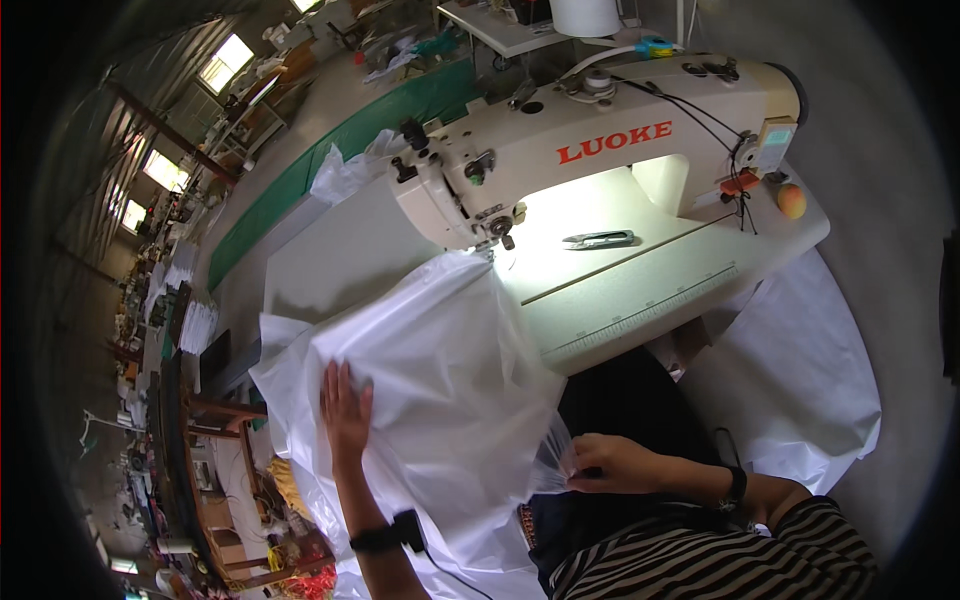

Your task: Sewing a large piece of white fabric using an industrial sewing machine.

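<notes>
A large, glossy white plastic sheet is spread in creased folds over the front left of the pale grey-white sewing table, and its lower part is draped beside the person's lap. Its upper corner is brought to the needle end of a cream-coloured industrial sewing machine; whether it is pinned there cannot be made out. The left hand is laid flat on the sheet, fingers extended. By the right hand, closed, a gathered edge is gripped and drawn into tight pleats. Small silver metal thread snips are placed under the lit machine arm. A round orange-yellow fruit-like object is set near the table's right end.
</notes>
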The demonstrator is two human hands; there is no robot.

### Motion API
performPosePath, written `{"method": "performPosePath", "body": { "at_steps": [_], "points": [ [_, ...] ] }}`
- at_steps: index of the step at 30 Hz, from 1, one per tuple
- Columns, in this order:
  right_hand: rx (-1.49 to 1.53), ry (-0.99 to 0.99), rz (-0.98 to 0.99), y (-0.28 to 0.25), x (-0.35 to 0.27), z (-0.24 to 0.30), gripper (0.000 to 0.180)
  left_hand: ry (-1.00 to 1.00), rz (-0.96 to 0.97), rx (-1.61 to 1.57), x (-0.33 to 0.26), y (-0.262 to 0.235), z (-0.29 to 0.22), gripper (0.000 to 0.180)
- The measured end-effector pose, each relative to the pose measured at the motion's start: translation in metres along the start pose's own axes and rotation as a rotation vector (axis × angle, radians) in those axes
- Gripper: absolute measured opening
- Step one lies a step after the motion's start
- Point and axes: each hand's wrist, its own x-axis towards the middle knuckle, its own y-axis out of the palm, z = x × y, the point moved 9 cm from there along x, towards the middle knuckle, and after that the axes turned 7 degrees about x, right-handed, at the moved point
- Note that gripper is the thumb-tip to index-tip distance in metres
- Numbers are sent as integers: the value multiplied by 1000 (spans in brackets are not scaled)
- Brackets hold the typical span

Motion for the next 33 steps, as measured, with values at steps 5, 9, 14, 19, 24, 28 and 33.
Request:
{"method": "performPosePath", "body": {
  "at_steps": [5, 9, 14, 19, 24, 28, 33],
  "points": [
    [275, 80, 113, 24, 1, 25, 16, -7, 63, -67, 49, -3, 50, 56],
    [349, -186, 22, 1, -8, 17, 11, -349, -46, -1105, 26, -57, -42, 30],
    [931, 67, 147, 25, -17, 17, 9, -294, 1000, -1863, -248, -3, -169, 40],
    [1142, 156, 30, 30, -10, 6, 14, -1159, 465, -398, -383, 81, -61, 65],
    [1094, 188, 43, 36, -17, 23, 12, -1190, -635, -825, -372, -52, 77, 30],
    [862, 201, 173, 61, -37, 16, 18, -617, -172, -159, -236, -96, 49, 32],
    [284, 77, 344, 70, -41, 55, 19, -545, -341, -540, -209, -96, -74, 70]
  ]
}}
